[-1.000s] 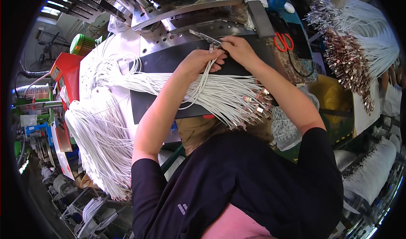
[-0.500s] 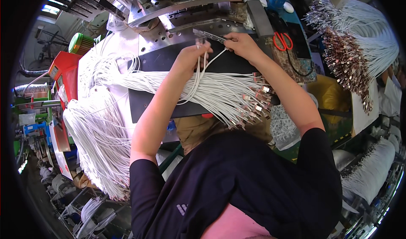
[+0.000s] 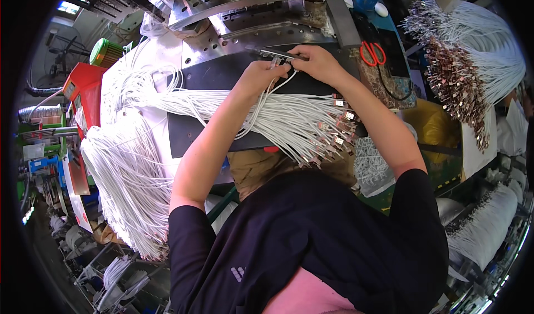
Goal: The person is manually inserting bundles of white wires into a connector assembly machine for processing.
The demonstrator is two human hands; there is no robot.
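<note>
My left hand (image 3: 262,77) is closed on a white cable (image 3: 257,114), pinching it near its end, just under a narrow metal strip (image 3: 266,52). Thumb and fingers of my right hand (image 3: 317,64) grip the right end of that strip. A white cable also curves down from between the two hands, which almost touch at the fingertips. What exactly sits in the strip is too small to make out. Below my hands a thick bundle of white cables (image 3: 206,104) lies across a black board (image 3: 208,76), its metal plugs (image 3: 339,140) fanned out at the right.
A metal press-like fixture (image 3: 250,14) stands behind the board. Red-handled scissors (image 3: 372,54) lie at the right. More white cables (image 3: 128,186) hang off the left side, beside a red machine (image 3: 86,91). Another big cable bunch (image 3: 473,58) is at the far right.
My left hand has moved right, bringing its cable end up to the metal strip beside my right hand. The strip has shifted slightly lower. The bundle stays in place.
</note>
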